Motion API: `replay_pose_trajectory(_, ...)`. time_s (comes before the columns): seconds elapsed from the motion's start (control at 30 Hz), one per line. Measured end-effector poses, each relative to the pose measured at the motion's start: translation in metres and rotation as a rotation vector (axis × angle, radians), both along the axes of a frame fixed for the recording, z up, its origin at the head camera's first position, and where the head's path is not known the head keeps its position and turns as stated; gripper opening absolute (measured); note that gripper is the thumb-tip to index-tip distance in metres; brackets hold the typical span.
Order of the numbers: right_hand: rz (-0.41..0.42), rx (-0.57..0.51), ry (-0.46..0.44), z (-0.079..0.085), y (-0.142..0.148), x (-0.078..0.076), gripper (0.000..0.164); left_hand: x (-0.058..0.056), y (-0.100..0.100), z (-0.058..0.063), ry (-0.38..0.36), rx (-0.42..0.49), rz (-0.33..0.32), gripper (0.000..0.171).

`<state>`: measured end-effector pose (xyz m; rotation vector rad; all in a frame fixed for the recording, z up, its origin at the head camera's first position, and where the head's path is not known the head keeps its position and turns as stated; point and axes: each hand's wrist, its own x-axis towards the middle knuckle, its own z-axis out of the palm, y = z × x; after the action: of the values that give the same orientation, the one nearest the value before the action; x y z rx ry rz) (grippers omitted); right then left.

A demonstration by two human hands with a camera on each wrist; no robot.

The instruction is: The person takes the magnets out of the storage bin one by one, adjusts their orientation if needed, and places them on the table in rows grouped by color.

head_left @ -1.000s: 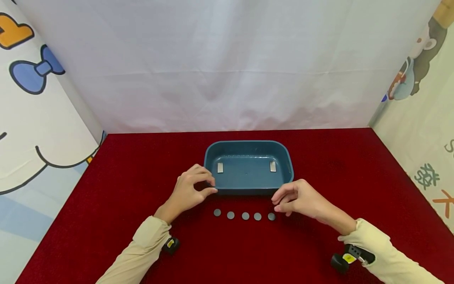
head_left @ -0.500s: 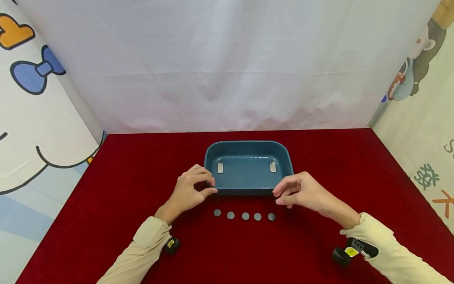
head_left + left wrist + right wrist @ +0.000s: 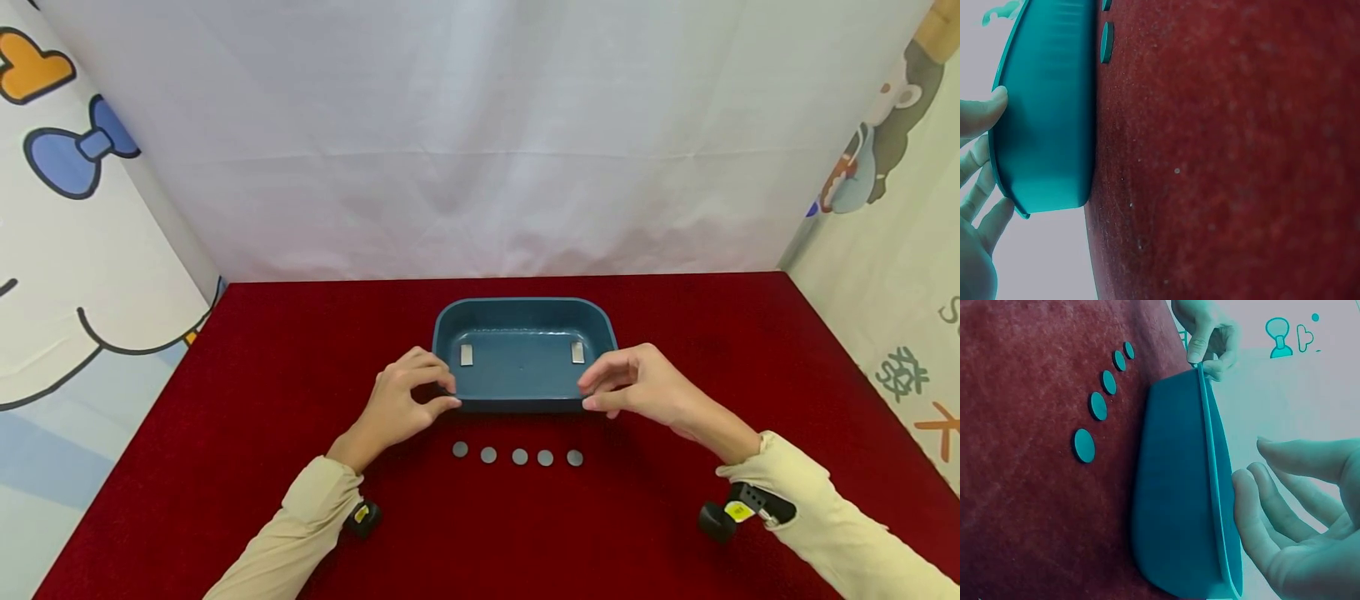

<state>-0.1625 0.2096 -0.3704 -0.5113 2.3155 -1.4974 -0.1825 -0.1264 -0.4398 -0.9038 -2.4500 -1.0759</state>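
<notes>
A blue rectangular plastic tray [image 3: 521, 379] stands on the red cloth. At its front left corner my left hand [image 3: 401, 398] pinches the rim; in the left wrist view the thumb [image 3: 985, 112] lies against the outside of the wall. My right hand [image 3: 651, 392] hovers by the front right corner. In the right wrist view its relaxed fingers [image 3: 1249, 506] are apart from the rim and hold nothing. Two small silvery rectangular pieces lie inside the tray, one on the left [image 3: 467, 355] and one on the right [image 3: 577, 352].
Several flat grey discs lie in a row in front of the tray, from the leftmost disc [image 3: 461, 450] to the rightmost disc [image 3: 575, 458]. A white curtain [image 3: 495, 167] hangs behind the table, with printed cloths at both sides.
My right hand has moved up and away from the rightmost disc to the tray's front right corner. The left hand has stayed on the rim, and the discs have not moved.
</notes>
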Motion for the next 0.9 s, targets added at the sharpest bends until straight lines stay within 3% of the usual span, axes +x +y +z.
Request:
replay_pose_trajectory(0.6,-0.119,0.032,-0.010,-0.002,0.000,-0.027,0.023,0.000,-0.001,0.002,0.002,-0.009,-0.006,0.012)
replay_pose_trajectory(0.9,-0.115,0.058,0.022,-0.009,-0.005,-0.039,0.022,-0.001,-0.001,-0.001,0.012,0.000,-0.013,0.013)
